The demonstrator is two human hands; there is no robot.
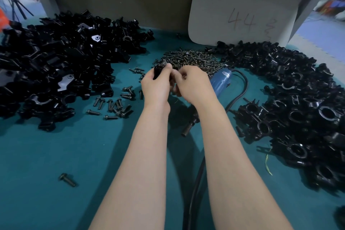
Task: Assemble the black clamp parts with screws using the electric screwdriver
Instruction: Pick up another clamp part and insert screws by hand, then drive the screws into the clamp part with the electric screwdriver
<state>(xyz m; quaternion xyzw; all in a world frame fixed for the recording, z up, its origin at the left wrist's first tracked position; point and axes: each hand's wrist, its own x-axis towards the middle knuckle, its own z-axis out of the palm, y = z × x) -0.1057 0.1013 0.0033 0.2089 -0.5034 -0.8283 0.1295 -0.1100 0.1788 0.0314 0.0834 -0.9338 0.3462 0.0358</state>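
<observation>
Desk (56, 155): teal surface, heaped with parts on both sides.

Left hand (156, 86): raised over desk centre, fingers (168, 68) closed around black clamp part (158, 70), held just in front of screw pile; part mostly hidden by the hand.

Right hand (194, 86): touching the left hand, fingers curled inward toward the clamp part; whether pinching a screw, cannot tell.

Screw pile (192, 59): dense mound of dark screws at back centre, between the two black heaps.

Loose screws (113, 105): scattered group left of the hands, near the left heap. Single screw (67, 180): lying alone near the front left, well apart from the rest.

Left heap of black clamp parts (59, 65): large, filling back left of desk.

Right heap of black clamp parts (298, 108): ring-shaped pieces, stretching from back centre along the right edge to the front.

Electric screwdriver (221, 80): blue body, lying on desk just right of the right hand, partly hidden by that wrist; dark tip end (188, 128) showing between the forearms. Black cable (239, 90): looping from the blue body, then running toward the front edge.

Grey card (242, 15): leaning upright against back wall, marked "44".
</observation>
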